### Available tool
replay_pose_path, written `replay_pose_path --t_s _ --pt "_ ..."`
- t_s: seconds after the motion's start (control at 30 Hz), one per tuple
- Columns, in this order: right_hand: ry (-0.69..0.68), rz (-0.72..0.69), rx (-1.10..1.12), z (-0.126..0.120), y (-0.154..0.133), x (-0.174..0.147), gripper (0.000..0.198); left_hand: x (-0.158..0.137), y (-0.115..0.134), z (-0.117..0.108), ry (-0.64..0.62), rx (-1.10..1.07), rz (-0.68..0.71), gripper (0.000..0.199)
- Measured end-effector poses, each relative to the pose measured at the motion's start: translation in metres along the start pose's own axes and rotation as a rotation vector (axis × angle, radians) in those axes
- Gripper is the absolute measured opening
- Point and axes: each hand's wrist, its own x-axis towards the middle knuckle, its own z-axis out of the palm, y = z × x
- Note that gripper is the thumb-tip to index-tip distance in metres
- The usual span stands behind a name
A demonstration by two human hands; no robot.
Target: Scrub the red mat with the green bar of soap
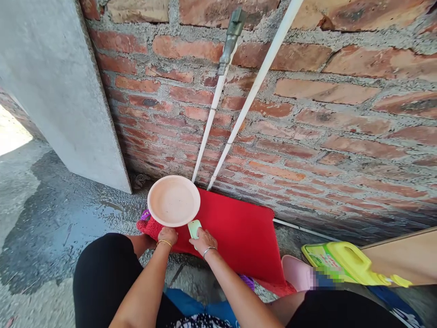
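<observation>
A pale pink basin (174, 200) sits at the left end of a red mat (235, 232), whose shaggy edge shows at the left and lower right. My left hand (168, 235) is closed against the mat, just below the basin's near rim. What its fingers hold, if anything, is hidden. In my right hand (205, 241) is a pale green flat object (194, 228) with rounded corners, held just off the basin's lower right rim. Its underside is out of sight. Bits of purple mesh (145, 214) peek out from beneath the mat.
A brick wall (259, 132) with two white pipes (239, 118) and a grey tap (232, 38) rises behind the mat. A grey slab (68, 91) leans at left above wet concrete (75, 214). A yellow jug (344, 264) and pink container (297, 272) stand at right.
</observation>
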Motion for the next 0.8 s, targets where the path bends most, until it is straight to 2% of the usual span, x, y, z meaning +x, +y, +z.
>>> replay_pose_path --t_s 0.1,0.2,0.27,0.43,0.53,0.63,0.8 --pt "-0.01 -0.045 -0.01 0.006 -0.012 0.001 0.047 -0.001 0.0 -0.001 -0.022 0.004 -0.007 0.047" --pt "0.012 -0.018 -0.017 0.005 0.0 0.001 0.046 0.0 -0.001 -0.002 -0.042 0.011 0.001 0.046" --pt "0.027 0.042 -0.004 0.001 0.025 -0.001 0.044 0.001 -0.001 -0.002 -0.055 0.017 0.017 0.045" --pt "0.044 0.283 0.074 -0.01 0.117 -0.011 0.043 0.005 -0.002 0.0 -0.055 0.023 0.057 0.047" --pt "0.052 0.374 0.09 -0.011 0.145 -0.021 0.044 0.007 -0.002 0.0 -0.056 0.025 0.056 0.047" --pt "0.067 0.315 0.073 -0.005 0.128 -0.032 0.041 0.007 -0.002 -0.002 -0.062 0.03 0.069 0.053" --pt "0.038 0.071 0.034 0.015 0.06 -0.041 0.037 0.002 0.0 -0.004 -0.07 0.054 0.077 0.058"
